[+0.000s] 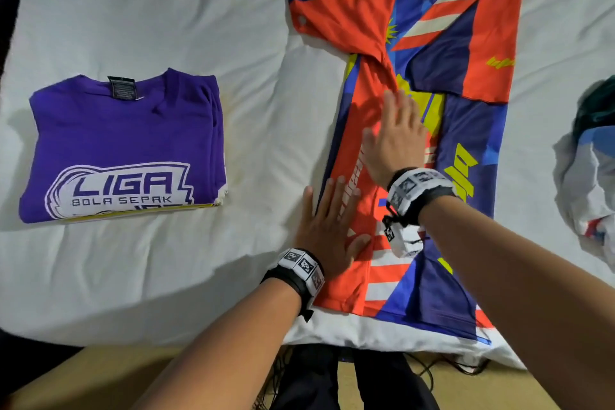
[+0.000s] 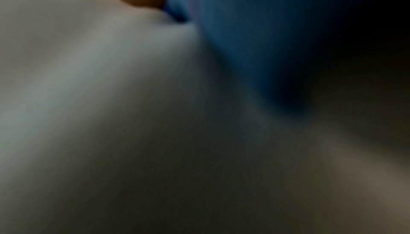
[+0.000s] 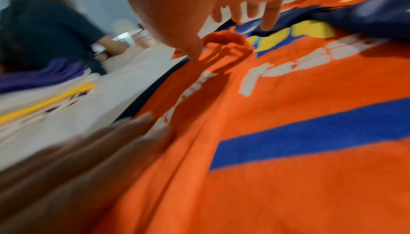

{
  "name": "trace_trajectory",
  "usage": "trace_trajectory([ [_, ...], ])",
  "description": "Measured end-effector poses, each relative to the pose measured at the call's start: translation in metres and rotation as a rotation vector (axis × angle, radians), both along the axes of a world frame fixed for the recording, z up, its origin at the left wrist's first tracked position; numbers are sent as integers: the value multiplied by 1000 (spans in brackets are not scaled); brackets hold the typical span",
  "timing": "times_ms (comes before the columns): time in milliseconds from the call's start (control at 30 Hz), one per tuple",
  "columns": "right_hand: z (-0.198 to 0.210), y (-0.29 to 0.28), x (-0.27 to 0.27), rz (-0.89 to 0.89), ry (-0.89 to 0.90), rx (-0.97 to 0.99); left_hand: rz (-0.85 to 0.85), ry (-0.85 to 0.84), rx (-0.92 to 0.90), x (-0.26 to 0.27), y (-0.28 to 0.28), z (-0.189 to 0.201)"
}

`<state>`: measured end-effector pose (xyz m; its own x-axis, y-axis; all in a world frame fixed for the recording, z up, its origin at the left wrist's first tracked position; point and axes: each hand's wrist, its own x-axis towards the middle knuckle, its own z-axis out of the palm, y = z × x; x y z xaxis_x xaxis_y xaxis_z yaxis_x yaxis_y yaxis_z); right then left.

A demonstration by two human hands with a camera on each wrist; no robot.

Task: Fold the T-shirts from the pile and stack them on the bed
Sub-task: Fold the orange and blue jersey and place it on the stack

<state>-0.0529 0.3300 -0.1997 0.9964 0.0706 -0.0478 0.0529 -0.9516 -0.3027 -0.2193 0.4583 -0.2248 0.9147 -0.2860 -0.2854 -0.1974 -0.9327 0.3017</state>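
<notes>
An orange, blue and yellow jersey [image 1: 429, 53] lies partly folded lengthwise on the white bed [image 1: 166, 10], its right sleeve turned in. My left hand [image 1: 327, 220] lies flat with straight fingers on the jersey's near left edge. Further up, my right hand [image 1: 396, 133] is spread flat over the orange middle of the jersey [image 3: 288, 132]. In the right wrist view the right hand's fingers [image 3: 269, 16] point down at the cloth, and the left hand's fingers [image 3: 137, 132] lie beside the fold. The left wrist view is a dark blur of white sheet [image 2: 88, 80] and blue cloth [image 2: 244, 36].
A folded purple T-shirt [image 1: 123, 146] tops a stack at the left of the bed. A pile of unfolded clothes [image 1: 592, 163] sits at the right edge. The bed's near edge runs below my forearms. Another person [image 3: 44, 27] in dark clothes shows blurred beyond the bed.
</notes>
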Motion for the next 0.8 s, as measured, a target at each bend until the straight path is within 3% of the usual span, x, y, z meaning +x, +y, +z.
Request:
trace_trajectory([
  [100,-23,13,-18,324,92,-119,6,-9,14,0,0,-1],
  [200,-41,-3,-19,248,169,-189,-48,-8,65,1,4,2],
  [367,-30,-20,-25,-11,208,-175,-69,97,49,2,8,7],
  [533,-7,-25,-24,60,211,-181,-62,247,39,31,11,42],
  [700,19,-16,5,124,161,-53,1,-59,11,107,29,68],
  [800,26,-6,31,133,45,-29,27,-124,53,168,43,75],
])
